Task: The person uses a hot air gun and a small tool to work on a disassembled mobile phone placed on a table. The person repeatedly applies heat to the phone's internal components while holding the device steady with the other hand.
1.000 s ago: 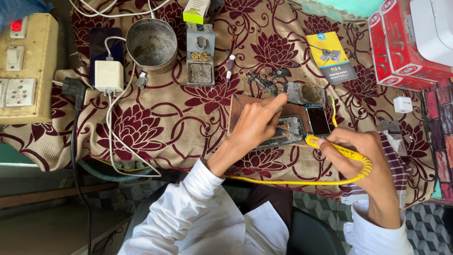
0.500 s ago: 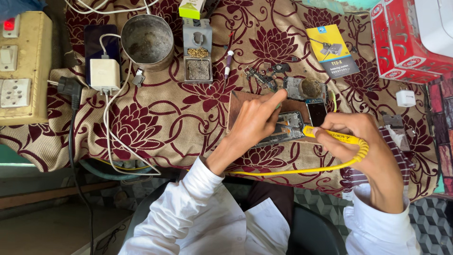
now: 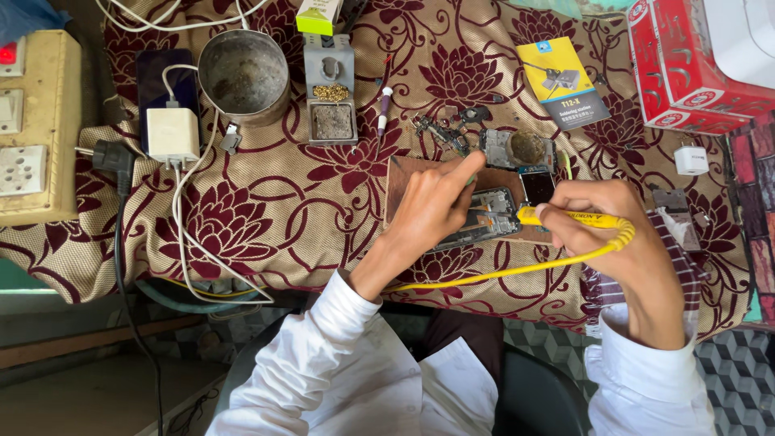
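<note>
An opened phone [image 3: 489, 216] with bare circuit boards lies on a brown board [image 3: 401, 173] on the maroon flowered cloth. My left hand [image 3: 432, 206] rests on the phone's left part, index finger stretched along its upper edge, pinning it down. My right hand [image 3: 601, 222] grips a yellow soldering iron [image 3: 565, 220] like a pen; its tip points left at the phone's right end. The iron's yellow cable [image 3: 500, 274] loops under my left wrist. Whether my left hand holds a small tool is hidden.
Behind the phone lie loose phone parts [image 3: 517, 149], a tip-cleaner stand [image 3: 331, 101], a metal bowl [image 3: 244, 74], a white charger [image 3: 172, 133] with cables, and a small packet [image 3: 563, 81]. A socket box [image 3: 32, 121] stands far left, a red carton [image 3: 694, 64] far right.
The view shifted slightly. Both hands stay on the phone and iron; the iron tip has edged a little along the phone's right end.
</note>
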